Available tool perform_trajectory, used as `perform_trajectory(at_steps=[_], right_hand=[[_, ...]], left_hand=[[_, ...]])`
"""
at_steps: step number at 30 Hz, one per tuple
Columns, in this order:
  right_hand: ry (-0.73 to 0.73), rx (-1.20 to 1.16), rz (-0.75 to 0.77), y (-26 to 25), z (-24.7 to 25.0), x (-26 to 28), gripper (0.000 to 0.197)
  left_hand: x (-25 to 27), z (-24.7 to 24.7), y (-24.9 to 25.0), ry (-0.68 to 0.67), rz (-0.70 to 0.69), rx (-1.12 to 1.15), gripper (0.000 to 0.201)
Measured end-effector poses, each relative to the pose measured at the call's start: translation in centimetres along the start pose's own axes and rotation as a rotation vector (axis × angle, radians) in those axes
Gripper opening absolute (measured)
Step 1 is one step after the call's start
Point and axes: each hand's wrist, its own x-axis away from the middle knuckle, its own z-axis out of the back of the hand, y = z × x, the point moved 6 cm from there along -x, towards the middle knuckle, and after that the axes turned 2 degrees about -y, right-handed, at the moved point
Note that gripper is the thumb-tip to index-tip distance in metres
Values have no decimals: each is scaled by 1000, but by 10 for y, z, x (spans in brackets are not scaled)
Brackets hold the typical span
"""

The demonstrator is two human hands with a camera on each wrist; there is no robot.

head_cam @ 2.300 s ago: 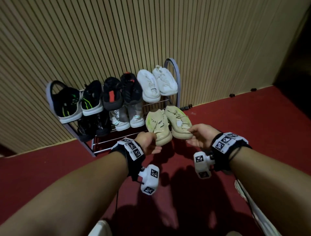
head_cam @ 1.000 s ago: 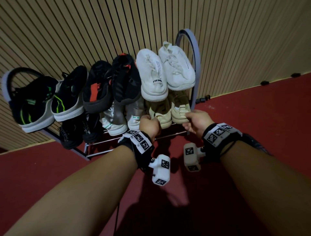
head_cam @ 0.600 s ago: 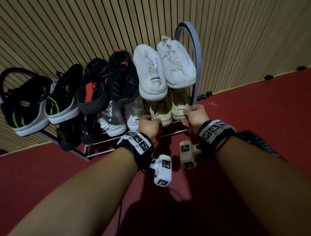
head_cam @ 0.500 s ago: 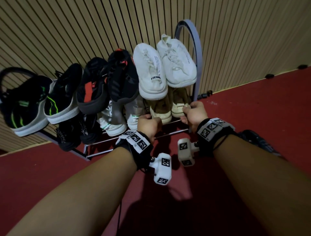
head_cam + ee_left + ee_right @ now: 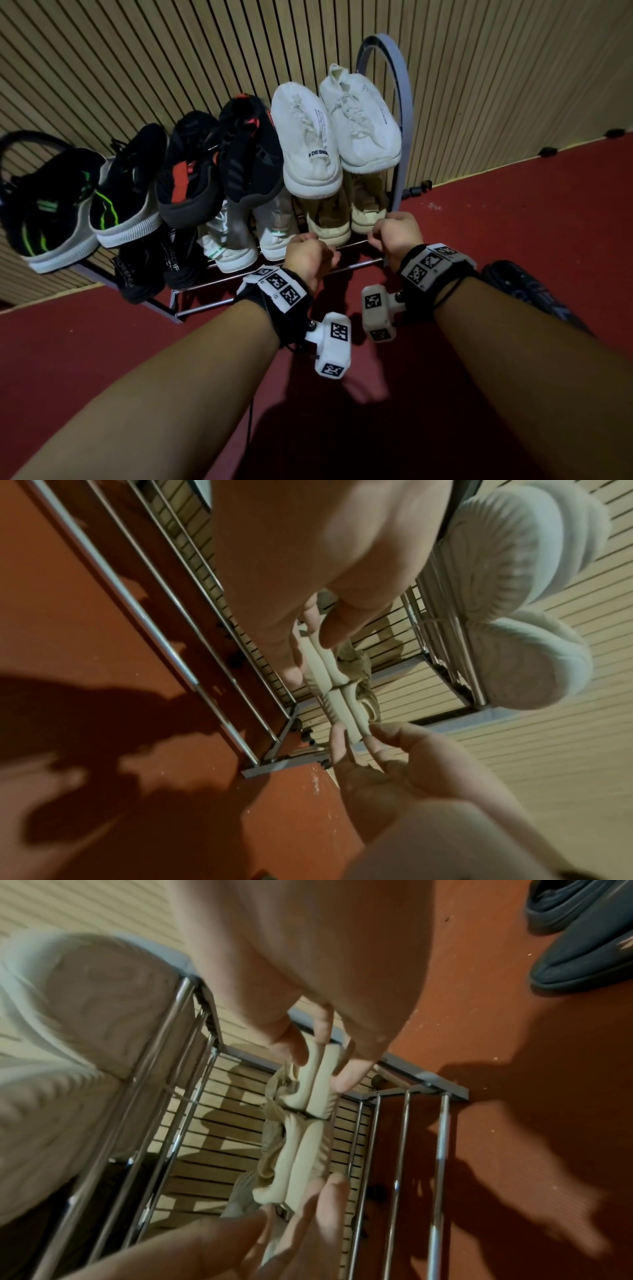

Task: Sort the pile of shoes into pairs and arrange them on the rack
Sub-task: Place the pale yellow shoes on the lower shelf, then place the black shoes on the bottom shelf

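Note:
A pair of beige shoes sits at the right end of the rack's lower shelf point(image 5: 356, 245), under the white pair point(image 5: 308, 147). My left hand point(image 5: 310, 255) pinches the heel of the left beige shoe point(image 5: 327, 221) between thumb and fingers, seen close in the left wrist view point(image 5: 320, 653). At the heel of the right beige shoe point(image 5: 366, 209) is my right hand point(image 5: 394, 233), pinching it the same way point(image 5: 318, 1064). The two heels lie side by side, touching. The toes are hidden under the upper shelf.
The upper shelf holds a black-and-green pair point(image 5: 85, 202), a black-and-red pair point(image 5: 219, 164) and the white pair. Below stand a black pair point(image 5: 154, 263) and a grey-white pair point(image 5: 253, 233). A dark shoe point(image 5: 527, 291) lies on the red floor at right. A slatted wall stands behind.
Both hands carried the beige pair from the air in front of the rack onto the lower shelf and slid it in under the white shoes. Each hand has kept its hold on a heel.

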Motion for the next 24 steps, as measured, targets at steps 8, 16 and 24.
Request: perform_trajectory(at_steps=[8, 16, 24], right_hand=[[-216, 86, -46, 7, 8, 29, 52], [-182, 203, -111, 21, 49, 67, 47], [-90, 292, -177, 46, 130, 99, 58]], left_hand=[[23, -9, -4, -83, 35, -77, 33], [74, -12, -21, -117, 76, -289, 46], [125, -24, -52, -124, 61, -463, 27]])
